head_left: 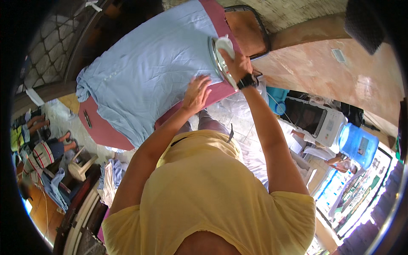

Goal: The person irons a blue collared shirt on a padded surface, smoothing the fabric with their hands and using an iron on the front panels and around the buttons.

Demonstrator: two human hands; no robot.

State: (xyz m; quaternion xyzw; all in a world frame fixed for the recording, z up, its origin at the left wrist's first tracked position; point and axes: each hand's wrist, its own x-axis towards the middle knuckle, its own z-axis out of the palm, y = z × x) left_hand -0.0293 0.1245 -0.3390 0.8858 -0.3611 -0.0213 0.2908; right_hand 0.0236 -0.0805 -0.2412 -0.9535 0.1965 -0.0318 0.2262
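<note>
A light blue garment (148, 55) with a row of small buttons lies spread over a maroon-covered ironing board (102, 131), wrinkled and bunched at its left end. My right hand (239, 68), with a dark watch at the wrist, grips the white handle of a clothes iron (217, 61) at the right end of the garment. The iron's soleplate is hidden, so whether it lies flat on the cloth cannot be told. My left hand (197, 94) is open, fingers apart, at the garment's near edge, left of the iron, holding nothing.
A slim dark tool (87, 119) lies on the board's left end. Beyond the right end stands a brown-padded chair (242, 33). To the right are a white appliance (331, 127) and blue water jug (358, 144). Piled clothes (111, 180) and other people are at left.
</note>
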